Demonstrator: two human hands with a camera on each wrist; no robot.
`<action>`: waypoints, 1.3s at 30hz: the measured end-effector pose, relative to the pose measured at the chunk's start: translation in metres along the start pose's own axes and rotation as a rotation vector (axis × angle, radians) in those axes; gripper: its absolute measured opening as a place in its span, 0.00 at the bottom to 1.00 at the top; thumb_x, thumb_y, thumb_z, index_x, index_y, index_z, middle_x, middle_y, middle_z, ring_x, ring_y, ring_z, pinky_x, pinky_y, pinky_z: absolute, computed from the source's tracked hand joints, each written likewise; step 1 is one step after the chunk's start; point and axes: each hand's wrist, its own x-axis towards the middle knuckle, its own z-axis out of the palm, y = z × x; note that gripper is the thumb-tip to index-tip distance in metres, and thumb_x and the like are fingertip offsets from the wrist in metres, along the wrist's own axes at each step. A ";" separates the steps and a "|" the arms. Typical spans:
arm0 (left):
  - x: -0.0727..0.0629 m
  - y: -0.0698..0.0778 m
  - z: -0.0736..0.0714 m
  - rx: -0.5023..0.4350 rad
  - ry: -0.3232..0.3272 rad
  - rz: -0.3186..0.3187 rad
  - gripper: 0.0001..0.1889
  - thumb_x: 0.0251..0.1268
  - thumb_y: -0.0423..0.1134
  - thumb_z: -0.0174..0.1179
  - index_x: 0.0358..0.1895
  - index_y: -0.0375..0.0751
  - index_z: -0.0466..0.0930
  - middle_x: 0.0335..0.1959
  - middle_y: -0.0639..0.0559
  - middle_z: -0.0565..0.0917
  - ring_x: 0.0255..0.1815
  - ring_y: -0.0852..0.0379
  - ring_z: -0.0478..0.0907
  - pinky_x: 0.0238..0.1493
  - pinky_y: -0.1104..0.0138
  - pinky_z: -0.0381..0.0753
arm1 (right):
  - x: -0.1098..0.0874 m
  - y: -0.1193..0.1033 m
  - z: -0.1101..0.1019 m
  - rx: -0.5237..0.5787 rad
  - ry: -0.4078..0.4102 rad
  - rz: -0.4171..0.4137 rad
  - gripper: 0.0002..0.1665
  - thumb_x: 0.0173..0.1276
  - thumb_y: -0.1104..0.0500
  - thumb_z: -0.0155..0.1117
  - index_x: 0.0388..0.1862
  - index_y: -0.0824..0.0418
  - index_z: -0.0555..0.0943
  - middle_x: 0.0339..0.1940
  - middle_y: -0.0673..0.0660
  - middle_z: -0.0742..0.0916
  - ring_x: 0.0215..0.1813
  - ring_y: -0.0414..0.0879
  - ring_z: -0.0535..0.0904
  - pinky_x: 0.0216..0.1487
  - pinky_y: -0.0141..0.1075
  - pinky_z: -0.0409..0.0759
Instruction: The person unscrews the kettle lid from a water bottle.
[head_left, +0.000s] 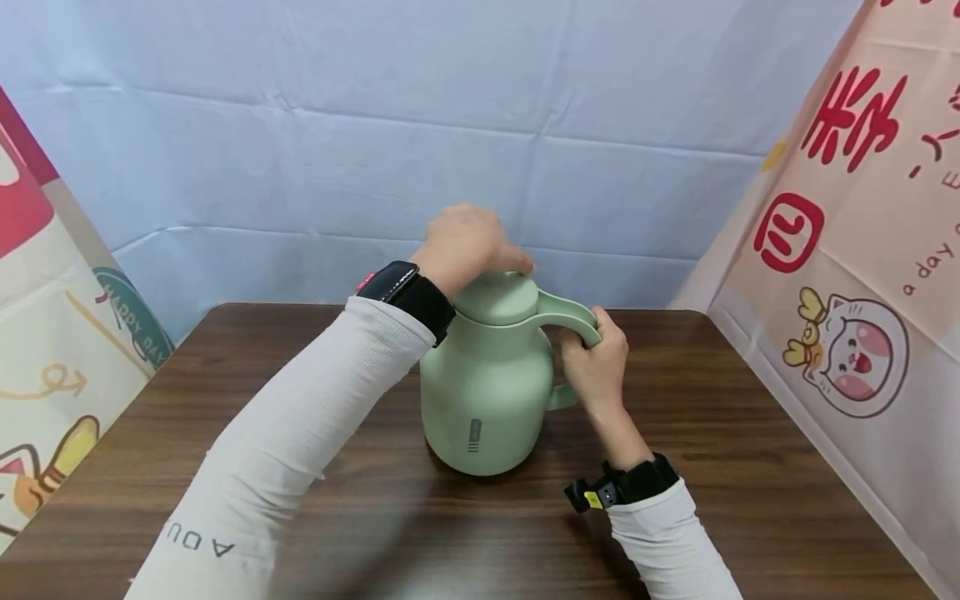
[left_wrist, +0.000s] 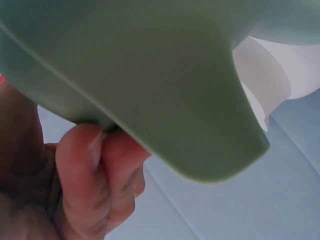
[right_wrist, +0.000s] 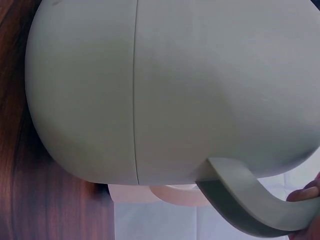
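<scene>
one jug [head_left: 486, 383] stands upright on the table [head_left: 750, 433]: right hand [head_left: 600, 358] curled round its handle [head_left: 566, 310], left hand [head_left: 467, 242] gripping the lid [head_left: 497, 302]. a firm handle hold and even lid grip should serve best. smooth, matte green, round-bellied jug; curved handle; dark wood-grained table.

Brown wood-grain counter [head_left: 750, 458] beneath a green jug [head_left: 480, 383]
The jug stands upright; streaked counter spreads to either side of it.
</scene>
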 end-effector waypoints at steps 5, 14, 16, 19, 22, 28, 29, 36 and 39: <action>-0.001 -0.003 0.002 0.008 0.019 -0.002 0.23 0.52 0.64 0.54 0.37 0.47 0.77 0.39 0.49 0.73 0.39 0.53 0.70 0.33 0.65 0.73 | -0.001 0.000 -0.001 -0.002 -0.001 -0.016 0.18 0.53 0.74 0.50 0.15 0.58 0.57 0.10 0.53 0.60 0.12 0.42 0.51 0.17 0.35 0.53; 0.006 -0.017 0.011 -0.045 0.054 0.016 0.19 0.57 0.60 0.52 0.35 0.48 0.76 0.35 0.51 0.75 0.34 0.55 0.72 0.27 0.64 0.71 | -0.002 0.001 -0.002 0.010 0.004 0.000 0.18 0.53 0.74 0.50 0.15 0.59 0.57 0.10 0.52 0.60 0.12 0.42 0.50 0.17 0.35 0.53; 0.006 -0.019 0.012 -0.053 0.037 0.014 0.19 0.57 0.59 0.52 0.35 0.48 0.75 0.34 0.51 0.75 0.33 0.55 0.72 0.27 0.64 0.71 | -0.002 0.002 -0.002 0.006 0.003 0.004 0.18 0.53 0.74 0.50 0.15 0.59 0.57 0.10 0.52 0.59 0.12 0.42 0.50 0.18 0.35 0.53; 0.007 -0.022 0.012 -0.065 0.020 0.009 0.17 0.56 0.58 0.51 0.33 0.48 0.75 0.33 0.51 0.75 0.33 0.54 0.72 0.27 0.64 0.71 | -0.001 0.002 -0.001 0.006 0.002 0.010 0.18 0.52 0.75 0.49 0.15 0.59 0.56 0.10 0.52 0.59 0.13 0.42 0.49 0.18 0.35 0.53; 0.008 -0.025 0.011 -0.083 0.022 0.005 0.17 0.55 0.58 0.51 0.30 0.48 0.75 0.31 0.52 0.75 0.32 0.54 0.72 0.27 0.64 0.71 | -0.001 0.002 -0.001 0.011 0.001 0.012 0.18 0.53 0.75 0.49 0.15 0.59 0.56 0.10 0.52 0.59 0.13 0.41 0.50 0.18 0.35 0.53; 0.009 -0.033 0.013 -0.180 0.069 0.035 0.16 0.55 0.54 0.55 0.30 0.45 0.74 0.29 0.51 0.75 0.31 0.52 0.73 0.28 0.64 0.70 | -0.002 0.002 -0.001 0.007 0.013 0.009 0.17 0.53 0.74 0.49 0.15 0.59 0.56 0.11 0.53 0.59 0.15 0.41 0.48 0.19 0.34 0.52; 0.008 -0.034 0.013 -0.197 0.086 0.053 0.14 0.55 0.53 0.56 0.31 0.44 0.74 0.29 0.51 0.76 0.31 0.52 0.73 0.29 0.64 0.70 | -0.002 0.001 -0.001 0.006 0.014 0.008 0.17 0.52 0.74 0.49 0.15 0.59 0.56 0.11 0.53 0.58 0.15 0.41 0.48 0.19 0.34 0.52; 0.009 -0.040 0.018 -0.304 0.140 0.153 0.08 0.56 0.40 0.57 0.27 0.43 0.83 0.20 0.54 0.78 0.15 0.61 0.72 0.22 0.70 0.69 | -0.002 -0.001 -0.001 0.008 0.010 0.011 0.17 0.53 0.74 0.50 0.15 0.59 0.57 0.10 0.52 0.59 0.13 0.41 0.50 0.19 0.34 0.53; 0.010 -0.046 0.019 -0.396 0.120 0.138 0.08 0.55 0.38 0.58 0.23 0.40 0.82 0.15 0.53 0.77 0.10 0.63 0.71 0.20 0.72 0.70 | -0.002 -0.001 -0.001 0.011 0.009 0.004 0.17 0.53 0.74 0.51 0.15 0.60 0.58 0.10 0.50 0.60 0.13 0.40 0.50 0.19 0.34 0.53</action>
